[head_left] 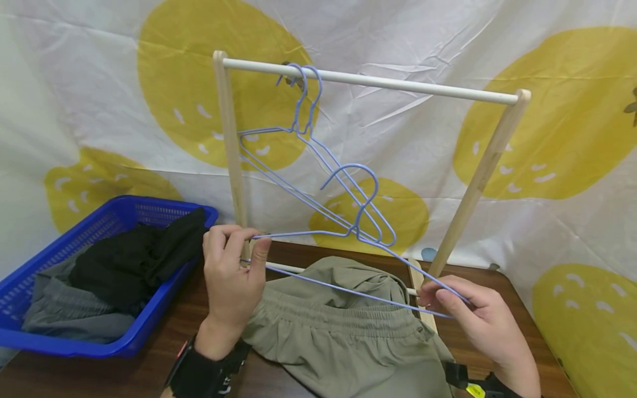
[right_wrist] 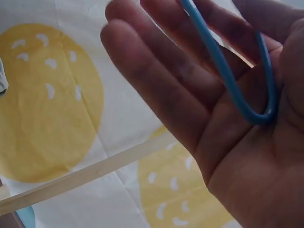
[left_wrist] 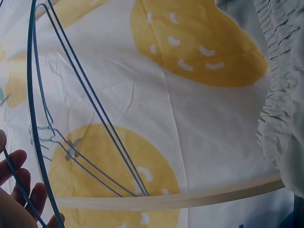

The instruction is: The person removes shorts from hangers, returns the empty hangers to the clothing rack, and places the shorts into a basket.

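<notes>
A light-blue wire clothes hanger (head_left: 318, 232) is held level, hook upward, between both hands. My left hand (head_left: 231, 276) pinches its left end between thumb and fingers. At the other end, my right hand (head_left: 480, 315) holds the wire between thumb and fingers; in the right wrist view the hanger's bent end (right_wrist: 218, 57) lies against the palm. Below the hanger, an olive-grey garment with an elastic waistband (head_left: 348, 348) is spread on the table, partly over the rack's low bar. Its gathered waistband (left_wrist: 270, 95) also shows in the left wrist view.
Behind the hands stands a wooden rack with a white top rail (head_left: 398, 84). Two more blue hangers (head_left: 311, 105) hang from it. A blue basket (head_left: 124, 345) at left contains dark and grey clothes (head_left: 134, 265). A white cloth with yellow prints (head_left: 398, 33) covers the background.
</notes>
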Available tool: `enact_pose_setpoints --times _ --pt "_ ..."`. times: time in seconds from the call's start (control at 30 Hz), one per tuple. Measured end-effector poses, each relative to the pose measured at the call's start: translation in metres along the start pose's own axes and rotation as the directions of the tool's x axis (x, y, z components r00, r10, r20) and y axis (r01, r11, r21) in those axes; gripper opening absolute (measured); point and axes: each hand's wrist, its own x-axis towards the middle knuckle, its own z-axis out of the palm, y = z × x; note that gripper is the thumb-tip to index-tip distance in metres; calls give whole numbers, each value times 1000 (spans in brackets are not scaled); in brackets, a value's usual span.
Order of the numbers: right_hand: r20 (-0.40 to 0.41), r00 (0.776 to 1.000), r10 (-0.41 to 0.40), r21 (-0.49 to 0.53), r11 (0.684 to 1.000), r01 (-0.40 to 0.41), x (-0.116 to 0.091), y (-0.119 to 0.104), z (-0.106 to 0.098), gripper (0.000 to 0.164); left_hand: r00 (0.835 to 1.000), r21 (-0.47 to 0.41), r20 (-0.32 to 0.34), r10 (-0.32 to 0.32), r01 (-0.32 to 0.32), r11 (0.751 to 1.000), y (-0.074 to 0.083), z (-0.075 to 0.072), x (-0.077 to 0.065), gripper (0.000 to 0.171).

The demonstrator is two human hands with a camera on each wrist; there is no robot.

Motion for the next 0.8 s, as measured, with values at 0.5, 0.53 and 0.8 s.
enact_pose_setpoints --times 0.5,0.53,0.8 --pt "-238 970 -56 99 992 82 2 1 2 27 998 -20 38 54 -53 998 3 1 1 50" --pt "-249 967 -54 100 992 81 2 1 3 26 998 -22 36 59 -58 998 3 1 1 51" --pt "-383 918 102 76 994 -79 0 -8 4 23 996 -12 65 68 -67 998 3 2 -1 51"
